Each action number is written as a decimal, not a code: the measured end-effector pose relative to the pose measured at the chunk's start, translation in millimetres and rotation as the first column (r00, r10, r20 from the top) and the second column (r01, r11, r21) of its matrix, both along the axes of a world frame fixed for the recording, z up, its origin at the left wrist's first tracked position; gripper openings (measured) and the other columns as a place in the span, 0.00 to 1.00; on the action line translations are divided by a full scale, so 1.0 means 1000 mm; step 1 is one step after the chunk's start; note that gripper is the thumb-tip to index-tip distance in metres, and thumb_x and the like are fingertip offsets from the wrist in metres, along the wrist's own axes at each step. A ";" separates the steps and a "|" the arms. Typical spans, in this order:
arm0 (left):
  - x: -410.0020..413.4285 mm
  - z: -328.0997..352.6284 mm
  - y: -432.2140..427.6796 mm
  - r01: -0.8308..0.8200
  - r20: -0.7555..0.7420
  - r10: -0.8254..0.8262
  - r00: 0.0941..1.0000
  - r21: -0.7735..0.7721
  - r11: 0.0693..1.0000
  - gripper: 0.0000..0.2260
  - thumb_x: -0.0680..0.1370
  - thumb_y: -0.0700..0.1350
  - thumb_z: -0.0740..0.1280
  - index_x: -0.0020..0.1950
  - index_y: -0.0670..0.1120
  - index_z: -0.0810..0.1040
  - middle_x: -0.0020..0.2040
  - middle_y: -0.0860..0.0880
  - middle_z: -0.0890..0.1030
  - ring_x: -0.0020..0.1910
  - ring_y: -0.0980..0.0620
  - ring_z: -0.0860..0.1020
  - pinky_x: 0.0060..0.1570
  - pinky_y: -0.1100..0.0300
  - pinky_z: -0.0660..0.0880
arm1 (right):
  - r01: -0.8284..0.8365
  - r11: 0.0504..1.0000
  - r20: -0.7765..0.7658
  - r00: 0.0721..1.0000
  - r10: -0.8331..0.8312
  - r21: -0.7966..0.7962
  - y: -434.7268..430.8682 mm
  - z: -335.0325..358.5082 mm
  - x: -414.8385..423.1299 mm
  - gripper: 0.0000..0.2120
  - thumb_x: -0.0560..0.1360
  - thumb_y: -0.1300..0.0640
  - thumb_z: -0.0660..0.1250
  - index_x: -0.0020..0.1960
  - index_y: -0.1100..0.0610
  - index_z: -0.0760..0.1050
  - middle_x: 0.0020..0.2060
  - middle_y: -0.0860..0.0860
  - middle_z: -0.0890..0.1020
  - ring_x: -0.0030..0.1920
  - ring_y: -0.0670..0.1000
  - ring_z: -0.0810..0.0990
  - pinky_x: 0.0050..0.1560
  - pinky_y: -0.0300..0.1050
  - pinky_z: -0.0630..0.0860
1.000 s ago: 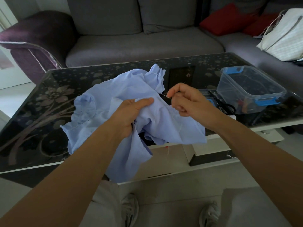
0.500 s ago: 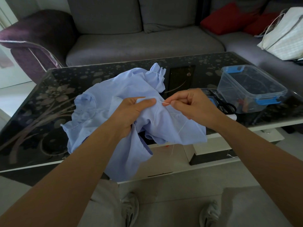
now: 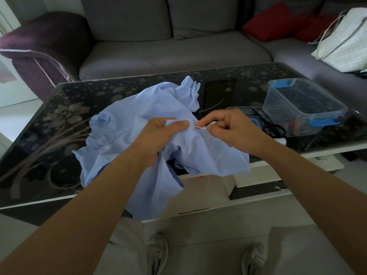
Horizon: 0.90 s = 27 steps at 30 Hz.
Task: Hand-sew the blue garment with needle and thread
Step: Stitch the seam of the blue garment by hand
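Fingertips of the right hand (image 3: 236, 130) pinch a thin needle (image 3: 200, 127), thumb and forefinger curled onto its rear end, the other fingers folded in. The needle lies nearly level, its tip pointing at the left thumb and touching the fold of the blue garment (image 3: 123, 139). The left hand (image 3: 156, 137) grips that bunched fold, thumb pressed flat on top and fingers wrapped under the cloth.

A second ago the right hand was higher, with the needle lifted off the cloth. It has since come down to the fold and has barely shifted in the last half second. The left hand's grip has not changed.

There are two hands, one needle, one garment and one pale thread (image 3: 218, 157), which trails from the right hand down over the cloth and past the table edge.

The garment lies heaped on the near part of the dark flowered glass table (image 3: 59, 155), one flap hanging over the front edge. On the right stand one clear box (image 3: 303, 108) with blue clips and one pair of black scissors (image 3: 273, 129) just beside it, partly hidden by the right hand. Beyond are a grey sofa (image 3: 178, 52), two red cushions (image 3: 270, 20) and one white bag (image 3: 345, 42). Two shoes (image 3: 158, 253) show below, between the forearms.
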<state>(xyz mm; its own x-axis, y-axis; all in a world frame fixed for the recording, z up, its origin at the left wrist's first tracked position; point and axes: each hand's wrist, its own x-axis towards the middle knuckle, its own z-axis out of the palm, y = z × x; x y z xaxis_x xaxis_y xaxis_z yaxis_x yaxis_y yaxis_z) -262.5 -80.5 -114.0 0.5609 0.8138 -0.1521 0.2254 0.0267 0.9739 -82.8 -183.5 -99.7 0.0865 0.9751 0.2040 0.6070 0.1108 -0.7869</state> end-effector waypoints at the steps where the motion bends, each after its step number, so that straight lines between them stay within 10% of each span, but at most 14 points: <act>1: 0.000 0.000 0.000 -0.001 -0.016 0.001 1.000 0.021 1.000 0.14 0.77 0.52 0.70 0.57 0.43 0.82 0.52 0.44 0.84 0.54 0.44 0.82 0.59 0.49 0.77 | 0.002 1.000 0.008 1.000 -0.002 -0.018 0.001 0.000 0.000 0.12 0.79 0.63 0.63 0.59 0.52 0.78 0.21 0.47 0.70 0.24 0.44 0.68 0.28 0.31 0.67; 6: 0.000 0.002 -0.004 0.040 -0.086 -0.032 0.996 0.085 0.996 0.18 0.74 0.56 0.71 0.57 0.45 0.81 0.53 0.45 0.84 0.55 0.45 0.81 0.62 0.45 0.76 | -0.083 0.984 0.021 0.996 0.087 -0.159 0.000 0.001 0.000 0.22 0.79 0.66 0.59 0.69 0.49 0.70 0.20 0.47 0.73 0.22 0.43 0.70 0.30 0.34 0.70; 19: 0.001 0.000 -0.003 0.025 -0.138 0.002 0.990 0.194 0.981 0.19 0.77 0.54 0.69 0.62 0.43 0.77 0.58 0.44 0.80 0.58 0.45 0.78 0.64 0.45 0.74 | -0.094 0.974 -0.001 0.995 0.096 -0.208 -0.001 -0.001 -0.001 0.08 0.79 0.65 0.59 0.51 0.57 0.76 0.21 0.50 0.75 0.22 0.43 0.71 0.32 0.28 0.69; 27: 0.003 0.000 -0.004 0.050 -0.174 -0.006 0.985 0.250 0.967 0.16 0.78 0.52 0.68 0.59 0.42 0.77 0.59 0.42 0.79 0.59 0.43 0.77 0.65 0.45 0.72 | -0.080 0.980 0.054 0.994 0.091 -0.181 0.000 -0.005 -0.002 0.06 0.80 0.63 0.60 0.48 0.55 0.75 0.22 0.50 0.76 0.26 0.45 0.74 0.45 0.51 0.78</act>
